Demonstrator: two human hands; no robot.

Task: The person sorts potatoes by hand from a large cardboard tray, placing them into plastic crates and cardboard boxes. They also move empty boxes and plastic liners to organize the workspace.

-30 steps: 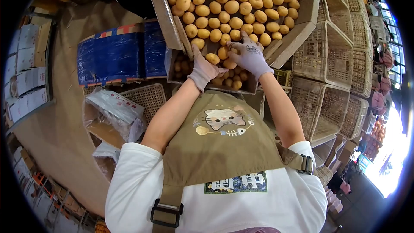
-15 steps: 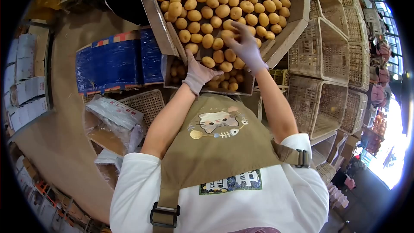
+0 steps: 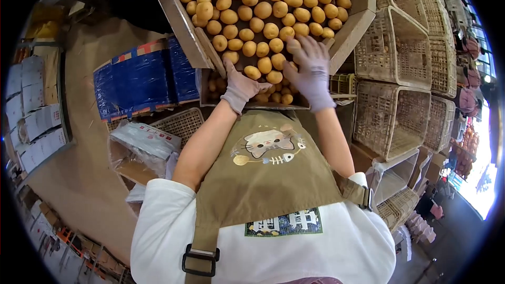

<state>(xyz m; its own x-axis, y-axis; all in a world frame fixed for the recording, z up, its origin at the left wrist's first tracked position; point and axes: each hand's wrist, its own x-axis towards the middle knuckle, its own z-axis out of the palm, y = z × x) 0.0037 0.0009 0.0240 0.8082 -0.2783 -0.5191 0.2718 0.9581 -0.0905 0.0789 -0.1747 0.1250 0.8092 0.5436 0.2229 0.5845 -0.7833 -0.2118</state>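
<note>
Many round yellow-brown potatoes (image 3: 263, 10) lie on a wood-edged sorting table (image 3: 181, 26), which narrows toward me. Below its mouth is a box (image 3: 299, 101) with more potatoes in it. My left hand (image 3: 243, 85), in a pale glove, rests at the left side of the mouth with thumb and fingers apart, holding nothing. On the right side my right hand (image 3: 311, 71), also gloved, is over the potatoes near the mouth, its fingers spread. Its fingertips are beside a few potatoes, and no potato shows gripped in it.
Stacked plastic crates (image 3: 392, 110) stand on the right. At the left are a blue-wrapped box (image 3: 134, 81) and an open carton with plastic wrap (image 3: 144, 139). Part of another person in dark clothing (image 3: 134, 0) shows at the upper left.
My right hand has moved toward me and to the right, from over the potatoes to the mouth's right side; it has opened. My left hand stays at the mouth. The sleeve at the top has gone.
</note>
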